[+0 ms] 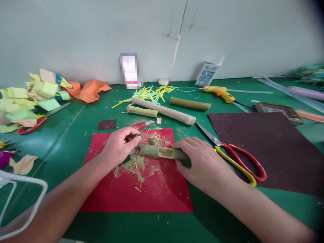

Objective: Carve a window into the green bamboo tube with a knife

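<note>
My right hand (194,153) is closed around one end of a bamboo tube (152,151) that has a rectangular window cut in its upper side. Close to the tube's other end, my left hand (123,143) pinches a small dark piece whose kind I cannot make out. Beneath both hands lies a red sheet (136,199), scattered with bamboo shavings (135,168). A short bamboo offcut (152,141) rests just behind the tube. Beyond my left hand is a red-handled craft knife (143,125).
Large red-and-yellow scissors (238,157) lie at the right, partly on a dark brown sheet (265,145). Behind the red sheet are a pale stick (164,110), two bamboo pieces and yellow strips (152,94). A yellow glue gun (220,92) sits farther back. Folded papers (32,94) heap at left.
</note>
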`<action>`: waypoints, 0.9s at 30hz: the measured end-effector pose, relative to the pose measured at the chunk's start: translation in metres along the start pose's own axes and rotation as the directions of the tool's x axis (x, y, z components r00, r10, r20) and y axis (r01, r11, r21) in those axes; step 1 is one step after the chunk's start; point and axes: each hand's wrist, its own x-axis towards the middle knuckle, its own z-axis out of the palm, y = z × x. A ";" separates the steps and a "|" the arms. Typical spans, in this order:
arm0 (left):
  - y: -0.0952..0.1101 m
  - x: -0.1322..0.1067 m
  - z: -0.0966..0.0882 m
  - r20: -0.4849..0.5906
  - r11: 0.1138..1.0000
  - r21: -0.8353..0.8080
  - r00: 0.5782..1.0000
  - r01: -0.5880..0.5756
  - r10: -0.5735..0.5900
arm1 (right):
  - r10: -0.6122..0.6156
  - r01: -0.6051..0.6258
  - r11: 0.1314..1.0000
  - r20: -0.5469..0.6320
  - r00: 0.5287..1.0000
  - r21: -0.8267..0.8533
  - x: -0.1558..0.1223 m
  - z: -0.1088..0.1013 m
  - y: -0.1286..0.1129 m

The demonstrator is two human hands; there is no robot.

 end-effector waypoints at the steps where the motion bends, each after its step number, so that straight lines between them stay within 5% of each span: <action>1: 0.001 -0.001 0.000 0.025 1.000 -0.017 1.000 0.015 -0.015 | -0.004 0.004 1.000 -0.009 1.000 0.009 0.000 0.001 0.002; 10: 0.014 -0.007 -0.003 0.196 0.997 -0.056 0.978 -0.056 0.066 | -0.015 0.019 0.996 -0.054 0.998 0.082 0.005 0.013 0.011; 19: 0.012 -0.007 -0.013 0.376 0.928 -0.036 0.855 -0.371 0.357 | -0.128 0.141 0.962 -0.070 0.989 0.232 0.003 0.005 -0.003; 27: 0.003 -0.014 -0.013 0.414 0.894 -0.011 0.812 -0.447 0.411 | -0.249 0.238 0.909 -0.013 0.969 0.341 0.009 0.015 -0.015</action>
